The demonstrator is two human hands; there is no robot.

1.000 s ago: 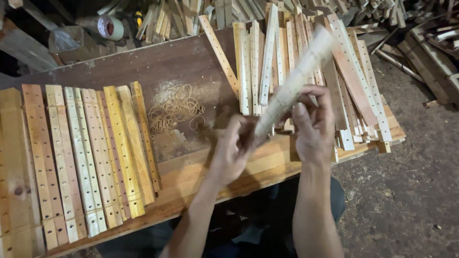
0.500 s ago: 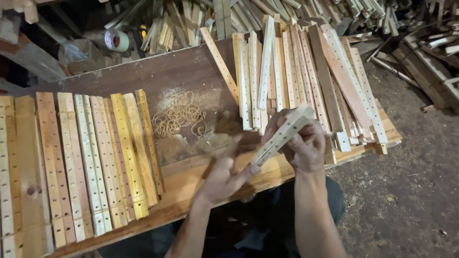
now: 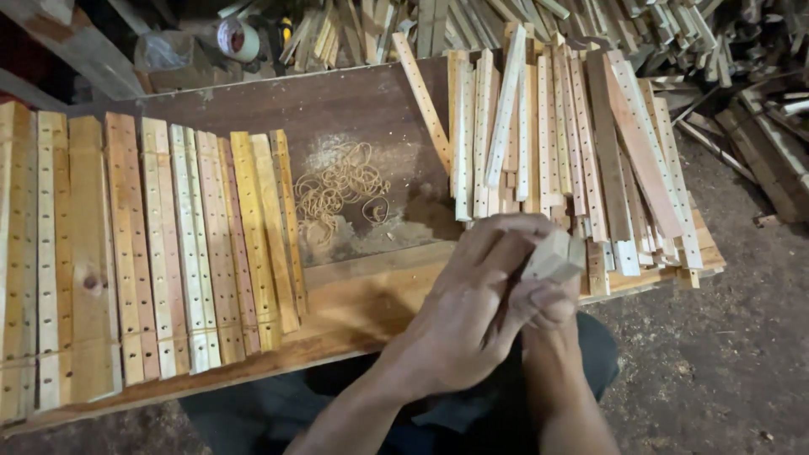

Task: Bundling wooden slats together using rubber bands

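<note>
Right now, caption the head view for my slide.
Both hands clasp a pale drilled wooden slat bundle over a brown wooden workbench.

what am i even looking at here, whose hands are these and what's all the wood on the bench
There is no machine here. The one picture comes from a camera worn on a person's head, looking down at their own two bare hands over a wooden workbench.

The left hand and right hand are closed together around a small bundle of pale wooden strips, seen end-on.

On the bench, at the left, lie neat bundles of drilled strips side by side. In the middle is a loose heap of rubber bands. At the right sits an untidy pile of loose drilled strips. Behind the bench are more wood offcuts and a roll of tape.
</note>
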